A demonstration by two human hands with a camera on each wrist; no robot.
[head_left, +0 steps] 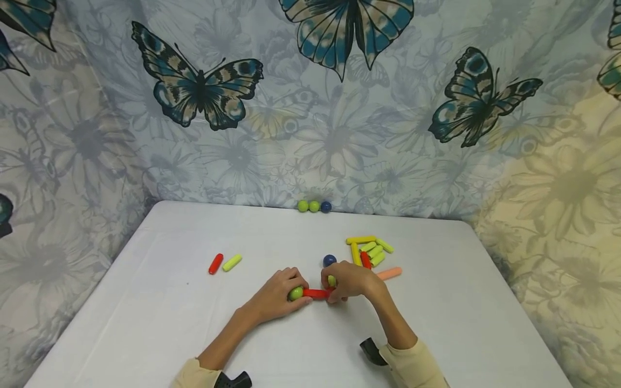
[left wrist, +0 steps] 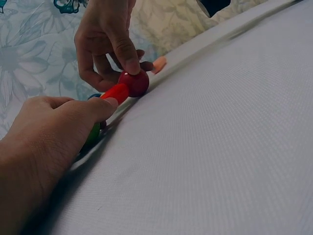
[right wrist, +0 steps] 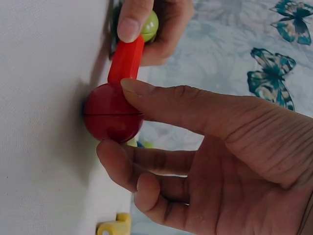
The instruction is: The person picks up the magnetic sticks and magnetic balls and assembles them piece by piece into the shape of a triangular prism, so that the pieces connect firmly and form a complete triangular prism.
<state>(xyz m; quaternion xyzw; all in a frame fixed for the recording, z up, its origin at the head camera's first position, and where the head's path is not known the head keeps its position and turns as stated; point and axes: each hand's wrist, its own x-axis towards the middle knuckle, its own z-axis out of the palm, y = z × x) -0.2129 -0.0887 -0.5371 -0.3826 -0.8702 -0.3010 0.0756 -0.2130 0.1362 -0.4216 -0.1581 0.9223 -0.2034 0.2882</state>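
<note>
Rod (right wrist: 126, 61) between two balls (right wrist: 110, 117)

The dark red ball (right wrist: 108, 105) looks like glossy plastic from where I stand; the red rod (right wrist: 126, 62), smooth plastic too. The white table cover (left wrist: 205, 147) seems matt, finely ribbed cloth, the butterfly backdrop (head_left: 335, 140) printed fabric.

A bright red faceted stick (right wrist: 125, 63), a glossy dark-red ball (right wrist: 111, 105) marked by a thin black line and a lime-green ball (head_left: 295, 293) stand out against a white worktop (head_left: 145, 323) and a grey-blue floral backdrop (head_left: 335, 145) printed with teal, black and beige butterflies (head_left: 200, 89).
</note>
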